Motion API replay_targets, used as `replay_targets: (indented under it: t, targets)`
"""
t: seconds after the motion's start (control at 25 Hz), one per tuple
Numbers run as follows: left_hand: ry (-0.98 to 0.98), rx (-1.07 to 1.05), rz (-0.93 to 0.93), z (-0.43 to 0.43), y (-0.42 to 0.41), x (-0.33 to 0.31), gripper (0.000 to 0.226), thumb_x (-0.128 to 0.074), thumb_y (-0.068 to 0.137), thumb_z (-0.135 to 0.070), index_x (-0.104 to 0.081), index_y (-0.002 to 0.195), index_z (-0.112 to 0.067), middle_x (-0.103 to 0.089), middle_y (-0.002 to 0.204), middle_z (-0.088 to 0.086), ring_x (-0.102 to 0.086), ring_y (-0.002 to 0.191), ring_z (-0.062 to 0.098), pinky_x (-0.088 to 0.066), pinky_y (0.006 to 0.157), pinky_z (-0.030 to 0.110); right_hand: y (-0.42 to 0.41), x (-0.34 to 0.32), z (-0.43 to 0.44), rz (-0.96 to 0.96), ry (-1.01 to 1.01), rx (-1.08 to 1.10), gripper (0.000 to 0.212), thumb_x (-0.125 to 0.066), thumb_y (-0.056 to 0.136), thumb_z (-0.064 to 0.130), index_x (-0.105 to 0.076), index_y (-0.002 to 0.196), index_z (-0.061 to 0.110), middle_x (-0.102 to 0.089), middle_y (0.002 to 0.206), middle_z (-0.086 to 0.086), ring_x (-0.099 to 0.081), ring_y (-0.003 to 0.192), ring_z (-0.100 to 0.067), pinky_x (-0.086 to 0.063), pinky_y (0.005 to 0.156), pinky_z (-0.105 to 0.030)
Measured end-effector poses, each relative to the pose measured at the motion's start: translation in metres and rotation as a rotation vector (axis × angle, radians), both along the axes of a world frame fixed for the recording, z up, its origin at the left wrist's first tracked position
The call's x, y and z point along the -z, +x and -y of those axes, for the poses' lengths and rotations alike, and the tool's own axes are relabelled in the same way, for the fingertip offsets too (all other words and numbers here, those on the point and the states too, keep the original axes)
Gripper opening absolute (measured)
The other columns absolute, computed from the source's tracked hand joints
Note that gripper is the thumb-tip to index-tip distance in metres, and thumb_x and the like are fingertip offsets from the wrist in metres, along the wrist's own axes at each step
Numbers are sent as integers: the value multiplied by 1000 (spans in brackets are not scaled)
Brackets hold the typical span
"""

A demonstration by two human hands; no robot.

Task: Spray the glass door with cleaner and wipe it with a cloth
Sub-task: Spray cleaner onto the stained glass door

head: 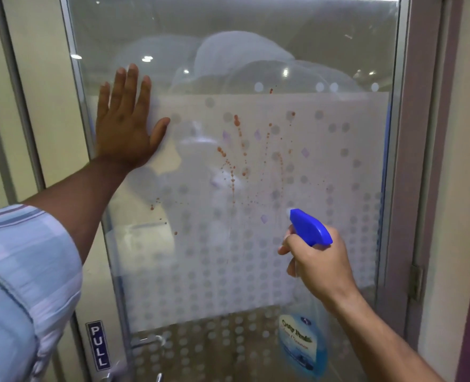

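Observation:
The glass door point(338, 64) fills the view, with a frosted dotted band across its middle. Reddish-orange splatters point(236, 158) and a few pale purple marks spot the centre of the pane. My left hand point(126, 122) lies flat against the glass near the left frame, fingers spread, holding nothing. My right hand point(316, 260) grips the neck of a spray bottle point(302, 343) of blue cleaner at the lower right. Its blue trigger head point(309, 227) points up and left at the stains. No cloth is visible.
A metal door frame point(76, 78) runs down the left side, with a "PULL" sign point(98, 344) and a handle point(148, 340) low down. A hinge point(415, 282) sits on the right frame. Walls flank both sides.

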State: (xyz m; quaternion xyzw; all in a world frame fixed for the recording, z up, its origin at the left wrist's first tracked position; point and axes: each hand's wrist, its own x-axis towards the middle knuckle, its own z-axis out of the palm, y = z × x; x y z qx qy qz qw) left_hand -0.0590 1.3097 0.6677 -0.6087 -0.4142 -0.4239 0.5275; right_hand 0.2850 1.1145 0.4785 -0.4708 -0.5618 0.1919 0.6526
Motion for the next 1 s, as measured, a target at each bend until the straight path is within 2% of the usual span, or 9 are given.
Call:
replay_targets:
  t: [0.08,0.16,0.24,0.4,0.52,0.68,0.88,1.0]
  targets:
    - [-30,-21,2,5,1,0,82,-30,114,-63,-14,175,-11,-11,182,20,-10,170,39,-9,137,55,-19,-1,4,5,22,-50,16,-65,91,2,-67,77,10,-71,77,-23,-67,56,-20,-57,51,-30]
    - [-69,-43,-3,11,1,-2,83,-28,114,-65,-14,175,-10,-11,182,21,-10,170,39,-9,137,55,-34,-3,6,21,44,-78,15,-68,90,7,-66,76,11,-70,79,-23,-65,59,-39,-56,50,-27]
    - [-133,-57,-2,18,3,-7,83,-28,113,-65,-14,175,-10,-9,183,21,-9,170,40,-8,136,56,-46,-4,9,32,46,-77,16,-69,91,5,-67,76,9,-68,78,-23,-67,67,-46,-55,50,-24]
    - [-297,-89,44,34,16,-14,84,-37,113,-57,-8,174,-7,1,183,21,1,170,41,-4,137,60,-64,-4,19,37,44,-73,14,-71,92,4,-67,79,8,-69,77,-23,-69,68,-44,-54,49,-20]
    - [-393,-65,91,49,22,-14,87,-40,113,-57,-5,174,-6,7,183,20,6,170,40,-2,138,57,-70,-3,30,26,53,-69,14,-72,93,5,-68,80,10,-70,78,-21,-70,67,-43,-54,49,-20]
    - [-347,-23,90,67,24,16,89,-40,112,-59,-5,174,-5,4,183,22,4,170,42,-4,139,58,-76,1,43,6,47,-76,15,-73,94,7,-70,81,14,-73,81,-16,-71,67,-40,-54,50,-21]
    - [-382,-40,57,108,27,66,94,-30,110,-66,1,174,-4,6,183,22,6,170,41,-4,139,58,-78,7,55,6,60,-75,16,-74,94,7,-68,79,12,-70,78,-21,-69,67,-44,-54,49,-20]
    - [-396,-67,52,138,32,90,94,-25,108,-68,-3,174,-4,4,183,23,4,170,41,-6,139,59,-79,12,69,-17,64,-119,16,-74,94,6,-68,80,12,-69,75,-22,-69,68,-44,-52,48,-18]
